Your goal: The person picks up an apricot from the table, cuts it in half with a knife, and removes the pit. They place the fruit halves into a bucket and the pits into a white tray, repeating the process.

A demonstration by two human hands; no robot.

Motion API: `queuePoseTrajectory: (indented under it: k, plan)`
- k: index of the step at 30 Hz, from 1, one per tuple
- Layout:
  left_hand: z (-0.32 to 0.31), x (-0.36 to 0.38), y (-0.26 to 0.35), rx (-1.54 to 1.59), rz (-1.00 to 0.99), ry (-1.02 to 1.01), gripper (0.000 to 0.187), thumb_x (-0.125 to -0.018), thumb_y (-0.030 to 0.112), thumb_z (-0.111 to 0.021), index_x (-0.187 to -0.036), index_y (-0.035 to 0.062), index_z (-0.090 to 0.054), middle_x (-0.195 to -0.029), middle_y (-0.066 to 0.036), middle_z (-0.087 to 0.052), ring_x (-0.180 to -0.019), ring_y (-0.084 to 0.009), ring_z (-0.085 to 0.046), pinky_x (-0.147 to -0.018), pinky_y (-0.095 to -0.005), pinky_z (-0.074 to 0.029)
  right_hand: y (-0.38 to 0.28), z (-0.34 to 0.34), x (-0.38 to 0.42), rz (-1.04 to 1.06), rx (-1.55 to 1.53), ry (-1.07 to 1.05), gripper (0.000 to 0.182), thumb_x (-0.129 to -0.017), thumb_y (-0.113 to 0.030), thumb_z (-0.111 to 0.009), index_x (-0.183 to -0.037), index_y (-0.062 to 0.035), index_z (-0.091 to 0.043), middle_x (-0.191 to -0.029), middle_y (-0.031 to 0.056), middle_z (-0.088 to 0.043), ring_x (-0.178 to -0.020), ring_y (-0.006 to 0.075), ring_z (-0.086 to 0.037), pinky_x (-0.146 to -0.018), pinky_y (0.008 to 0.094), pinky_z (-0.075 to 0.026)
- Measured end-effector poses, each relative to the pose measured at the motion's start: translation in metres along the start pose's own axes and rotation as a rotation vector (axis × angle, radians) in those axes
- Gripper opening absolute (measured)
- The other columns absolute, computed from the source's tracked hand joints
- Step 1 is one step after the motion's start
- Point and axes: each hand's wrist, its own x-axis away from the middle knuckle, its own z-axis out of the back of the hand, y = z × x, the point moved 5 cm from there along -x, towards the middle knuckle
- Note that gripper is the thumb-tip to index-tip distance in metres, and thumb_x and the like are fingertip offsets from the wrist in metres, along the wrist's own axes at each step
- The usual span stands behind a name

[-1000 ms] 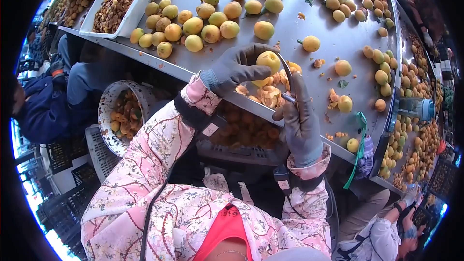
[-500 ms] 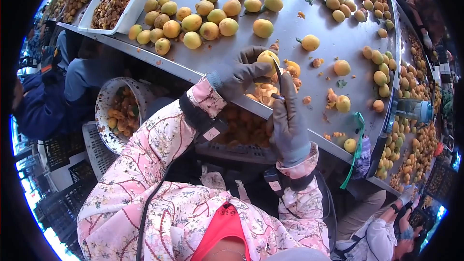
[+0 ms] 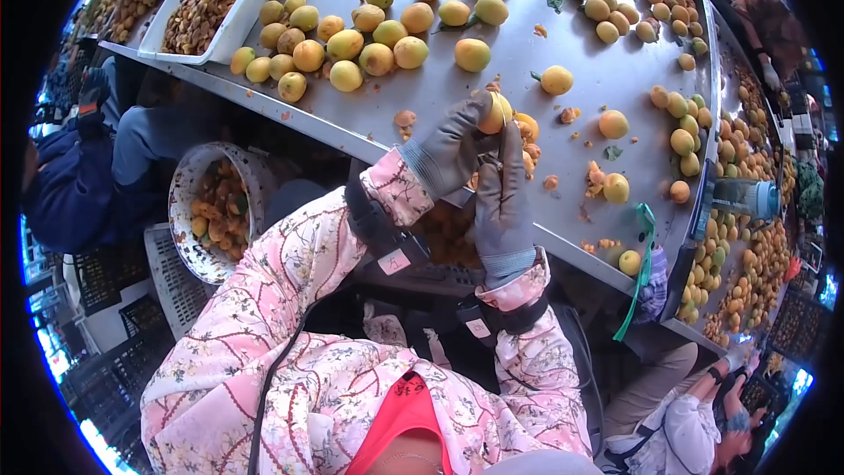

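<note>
My left hand, in a grey glove, is closed round a yellow apricot above the table's near edge. Close against it, my gloved right hand has its fingers up at the fruit. The small knife seen in this hand a moment ago is now mostly hidden behind the fingers. Cut orange apricot pieces lie on the metal table just beyond both hands, partly covered by them.
Whole apricots are spread over the table. A white tray of pits stands at the far left. Below the edge is a bucket of fruit scraps. A bottle and green ribbon are at right. Other people sit nearby.
My left hand has turned and moved slightly right and down with the apricot. My right hand has shifted left towards it, and the knife blade has gone from sight.
</note>
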Motion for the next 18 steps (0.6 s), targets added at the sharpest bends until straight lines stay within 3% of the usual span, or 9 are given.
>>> queuePoseTrajectory:
  k: [2, 6, 8, 10, 12, 13, 15, 16, 18]
  plan:
    - [-0.009, 0.004, -0.006, 0.229, 0.090, 0.063, 0.044, -0.088, 0.035, -0.058, -0.120, 0.0067, -0.046, -0.109, -0.009, -0.056, -0.098, -0.0204, -0.057, -0.089, -0.0382, -0.048, 0.003, -0.001, -0.003, 0.014, 0.001, -0.003, 0.048, -0.096, -0.012, -0.042, -0.141, -0.0087, -0.028, -0.114, 0.0030, -0.052, -0.065, 0.0003, -0.044, -0.054, 0.0159, -0.039]
    - [-0.010, 0.001, 0.004, 0.161, 0.113, 0.009, 0.044, -0.088, 0.035, -0.057, -0.119, 0.0062, -0.046, -0.109, -0.010, -0.056, -0.101, -0.0210, -0.056, -0.089, -0.0383, -0.048, 0.009, -0.002, -0.004, -0.109, -0.114, 0.005, 0.049, -0.096, -0.011, -0.043, -0.142, -0.0087, -0.027, -0.114, 0.0031, -0.051, -0.065, 0.0028, -0.045, -0.054, 0.0180, -0.040]
    - [-0.011, 0.003, 0.021, -0.230, 0.103, -0.037, 0.043, -0.088, 0.034, -0.057, -0.120, 0.0064, -0.045, -0.110, -0.010, -0.056, -0.103, -0.0227, -0.056, -0.090, -0.0377, -0.047, 0.004, 0.001, -0.003, -0.197, -0.232, -0.012, 0.043, -0.096, -0.012, -0.043, -0.138, -0.0074, -0.032, -0.106, 0.0031, -0.053, -0.064, 0.0036, -0.046, -0.054, 0.0183, -0.040]
    - [-0.012, 0.003, 0.025, -0.258, 0.111, -0.067, 0.044, -0.088, 0.034, -0.057, -0.120, 0.0057, -0.045, -0.111, -0.010, -0.056, -0.104, -0.0235, -0.055, -0.090, -0.0375, -0.047, 0.006, 0.002, 0.000, -0.293, -0.353, -0.024, 0.039, -0.096, -0.012, -0.044, -0.134, -0.0061, -0.038, -0.099, 0.0031, -0.055, -0.064, 0.0045, -0.047, -0.053, 0.0186, -0.040]
    - [-0.012, 0.003, 0.022, -0.288, 0.124, -0.096, 0.044, -0.088, 0.033, -0.057, -0.120, 0.0051, -0.044, -0.112, -0.011, -0.055, -0.104, -0.0244, -0.055, -0.091, -0.0373, -0.047, 0.007, 0.003, 0.000, -0.247, 0.001, -0.028, 0.023, -0.094, -0.021, -0.048, -0.110, -0.0052, -0.050, -0.074, 0.0182, -0.058, -0.062, 0.0330, -0.058, -0.054, 0.0382, -0.045]
    - [-0.011, 0.002, 0.020, -0.268, 0.070, -0.105, 0.045, -0.088, 0.034, -0.057, -0.120, 0.0047, -0.044, -0.113, -0.011, -0.055, -0.105, -0.0247, -0.055, -0.091, -0.0374, -0.047, 0.003, 0.004, -0.001, -0.250, 0.001, -0.027, 0.023, -0.094, -0.021, -0.048, -0.110, -0.0052, -0.050, -0.074, 0.0182, -0.058, -0.062, 0.0330, -0.058, -0.054, 0.0382, -0.045]
    - [-0.013, 0.002, 0.008, -0.245, 0.017, -0.116, 0.046, -0.088, 0.034, -0.057, -0.120, 0.0043, -0.044, -0.114, -0.012, -0.055, -0.105, -0.0250, -0.055, -0.091, -0.0375, -0.047, -0.009, 0.006, -0.005, -0.195, -0.008, -0.016, 0.019, -0.094, -0.023, -0.046, -0.093, -0.0041, -0.048, -0.069, 0.0169, -0.057, -0.059, 0.0327, -0.057, -0.052, 0.0405, -0.043]
    - [-0.015, 0.003, -0.002, -0.055, 0.057, -0.085, 0.046, -0.088, 0.035, -0.057, -0.119, 0.0040, -0.044, -0.114, -0.013, -0.055, -0.104, -0.0251, -0.055, -0.091, -0.0377, -0.046, -0.005, 0.003, -0.006, -0.194, -0.010, -0.012, 0.019, -0.094, -0.023, -0.046, -0.093, -0.0041, -0.048, -0.069, 0.0169, -0.057, -0.059, 0.0327, -0.057, -0.052, 0.0405, -0.043]
    - [-0.013, 0.000, -0.013, 0.138, 0.100, 0.055, 0.044, -0.090, 0.037, -0.055, -0.116, 0.0034, -0.046, -0.112, -0.014, -0.056, -0.102, -0.0249, -0.056, -0.090, -0.0381, -0.047, 0.008, -0.001, -0.006, -0.150, 0.055, 0.050, 0.019, -0.096, -0.020, -0.046, -0.095, -0.0028, -0.053, -0.075, 0.0024, -0.053, -0.062, 0.0116, -0.050, -0.056, 0.0267, -0.040]
